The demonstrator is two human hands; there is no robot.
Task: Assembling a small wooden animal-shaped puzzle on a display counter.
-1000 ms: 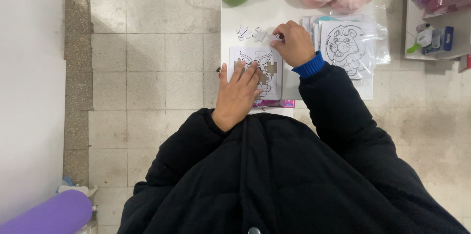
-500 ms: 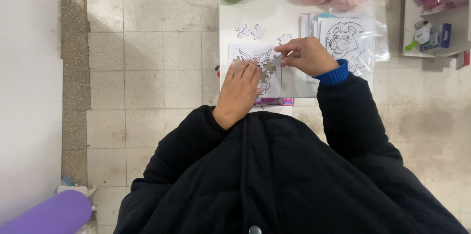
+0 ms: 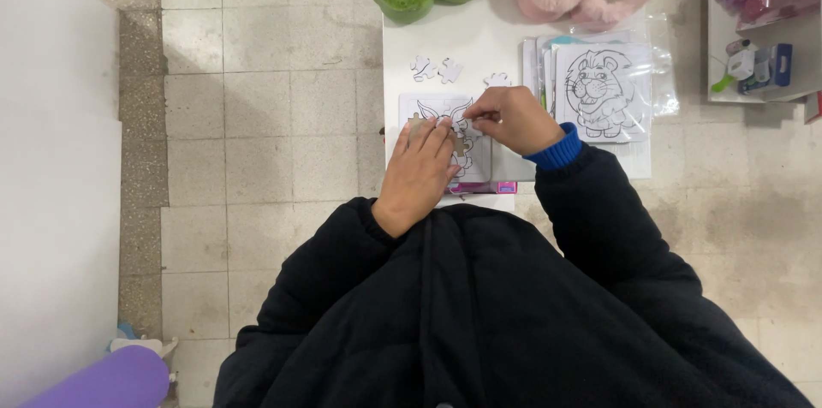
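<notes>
On the white counter (image 3: 479,40), both hands worked a line-art cardboard jigsaw puzzle (image 3: 445,144).
The left hand (image 3: 419,172) lay flat, fingers spread, pinning the puzzle; the right hand (image 3: 509,119) pinched a small piece at its top edge. The pieces looked light, thin and stiff, best taken by their edges. Three loose white pieces (image 3: 437,70) lay at 12 o'clock; a clear-bagged lion picture sheet (image 3: 602,91) at 3 o'clock.

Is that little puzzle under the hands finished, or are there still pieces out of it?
Unfinished. Three loose pieces lie apart on the white table beyond the puzzle board, which both hands partly cover.
</notes>
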